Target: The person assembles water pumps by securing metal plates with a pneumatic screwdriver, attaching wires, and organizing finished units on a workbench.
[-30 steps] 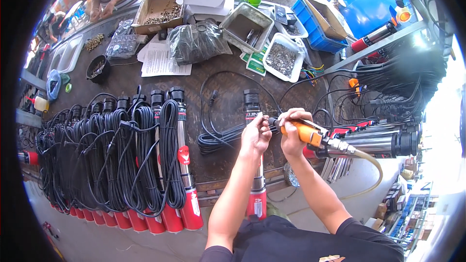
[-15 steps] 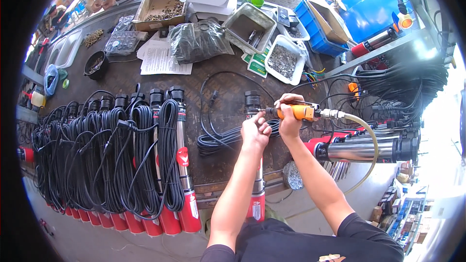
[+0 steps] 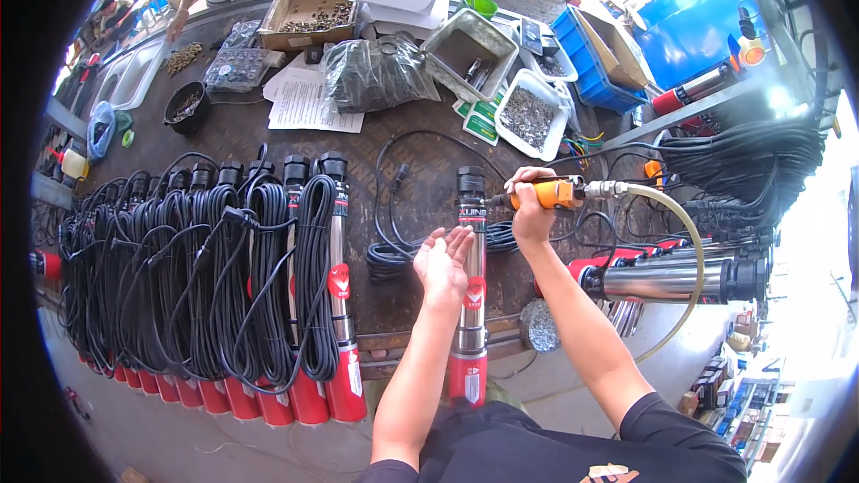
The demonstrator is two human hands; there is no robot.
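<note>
Pump (image 3: 471,277): steel cylinder with red base and black top cap, lying lengthwise on the bench (image 3: 412,206) straight ahead, its cable (image 3: 394,255) loose beside it
Right hand (image 3: 533,207): fingers wrapped around an orange driver (image 3: 548,193), held level with its tip at the pump's top end; a hose (image 3: 680,241) trails off to the right
Left hand (image 3: 444,261): spread, palm up, pinching nothing, hovering just beside the pump body
Done: a row of pumps (image 3: 268,304) at left lies finished, each with its cable coiled round it
Left: judged mid-way; the pump's cable not yet wound, further pumps (image 3: 671,277) wait at right
</note>
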